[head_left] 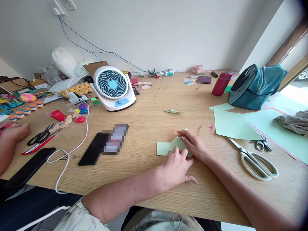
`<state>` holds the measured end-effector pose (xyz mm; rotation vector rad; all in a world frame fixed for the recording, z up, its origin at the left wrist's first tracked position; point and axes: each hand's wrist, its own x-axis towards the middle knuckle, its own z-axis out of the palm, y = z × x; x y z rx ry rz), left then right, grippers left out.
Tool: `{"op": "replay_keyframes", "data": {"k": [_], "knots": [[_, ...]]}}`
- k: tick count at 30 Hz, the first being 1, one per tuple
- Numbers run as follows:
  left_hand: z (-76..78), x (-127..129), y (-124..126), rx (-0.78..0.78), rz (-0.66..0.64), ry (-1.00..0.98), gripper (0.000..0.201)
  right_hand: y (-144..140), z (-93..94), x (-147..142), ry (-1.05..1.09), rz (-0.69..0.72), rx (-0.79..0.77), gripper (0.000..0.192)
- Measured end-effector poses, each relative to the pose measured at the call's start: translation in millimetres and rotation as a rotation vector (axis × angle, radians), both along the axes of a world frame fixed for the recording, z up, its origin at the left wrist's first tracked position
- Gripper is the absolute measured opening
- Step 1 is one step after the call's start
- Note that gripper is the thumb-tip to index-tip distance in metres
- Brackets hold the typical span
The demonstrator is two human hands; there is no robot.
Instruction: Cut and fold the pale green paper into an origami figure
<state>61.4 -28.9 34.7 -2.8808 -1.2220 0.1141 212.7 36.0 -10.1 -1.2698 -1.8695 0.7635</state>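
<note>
On the light wooden table (149, 128), both hands press flat on a small pale green folded sheet of paper (166, 148) that lies near the front edge; the left hand (176, 166) covers its lower right part with fingers bent down, and the right hand (194, 146) lies with fingers stretched over its right side, so the fold under them is hidden. Large white-handled scissors (257, 162) lie to the right, well apart, and a black phone (92, 153) to the left is partly blurred. Another person's hand (13, 131) at the left edge is cut off.
</note>
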Motion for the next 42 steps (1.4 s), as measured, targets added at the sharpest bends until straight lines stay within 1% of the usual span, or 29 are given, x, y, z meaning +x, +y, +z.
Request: {"op": "replay_keyframes", "data": {"k": [3,5,6,7,9,11,15,18,21,23,26,29,31,37,40,42], "knots": [[0.0,-15.7,13.7,0.052,-0.065,-0.089,0.05,2.8,-2.9,3.5,0.152,-0.003,-0.054,0.031],[-2.4,-29.1,25.8,0.04,-0.048,-0.145,0.033,4.8,-5.0,5.4,0.24,-0.04,-0.072,0.032],[-4.2,-35.5,31.9,0.047,-0.014,-0.182,0.029,5.4,-5.8,6.0,0.26,-0.064,-0.073,0.032],[-6.4,-41.4,37.5,0.06,0.029,-0.22,0.033,5.6,-6.1,6.3,0.264,-0.088,-0.069,0.031],[-10.8,-51.0,46.5,0.047,0.106,-0.293,0.053,4.9,-5.7,6.3,0.231,-0.122,-0.049,0.028],[-14.1,-57.0,52.0,-0.022,0.163,-0.322,0.059,2.8,-4.2,6.0,0.18,-0.148,-0.016,0.025],[-15.4,-60.4,55.8,-0.14,0.219,-0.38,0.061,-1.7,-0.5,7.4,0.105,-0.172,0.022,0.022],[-14.3,-60.2,57.0,-0.224,0.255,-0.453,0.061,-3.3,1.5,11.1,0.073,-0.176,0.004,0.021],[-13.2,-61.4,58.3,-0.301,0.25,-0.543,0.063,-3.4,2.1,15.6,0.052,-0.174,-0.03,0.022],[-12.7,-62.8,59.1,-0.358,0.254,-0.579,0.061,-3.0,1.6,18.4,0.038,-0.149,-0.039,0.023],[-12.9,-65.1,60.2,-0.426,0.288,-0.592,0.052,-2.8,1.2,21.6,-0.007,-0.08,-0.03,0.023],[-15.0,-66.7,61.4,-0.448,0.296,-0.611,0.043,-3.5,2.7,23.4,-0.065,-0.017,-0.036,0.022],[-17.1,-67.6,62.5,-0.454,0.29,-0.63,0.037,-4.3,4.9,23.8,-0.077,-0.002,-0.044,0.021],[-22.7,-69.7,65.7,-0.445,0.26,-0.659,0.031,-6.1,10.3,24.1,-0.073,-0.011,-0.058,0.019],[-24.2,-68.9,66.4,-0.388,0.222,-0.664,0.029,-6.2,10.0,24.4,-0.1,-0.016,-0.043,0.018],[-24.4,-67.4,66.1,-0.332,0.162,-0.661,0.028,-6.4,9.5,24.4,-0.14,-0.009,-0.02,0.019]]}}
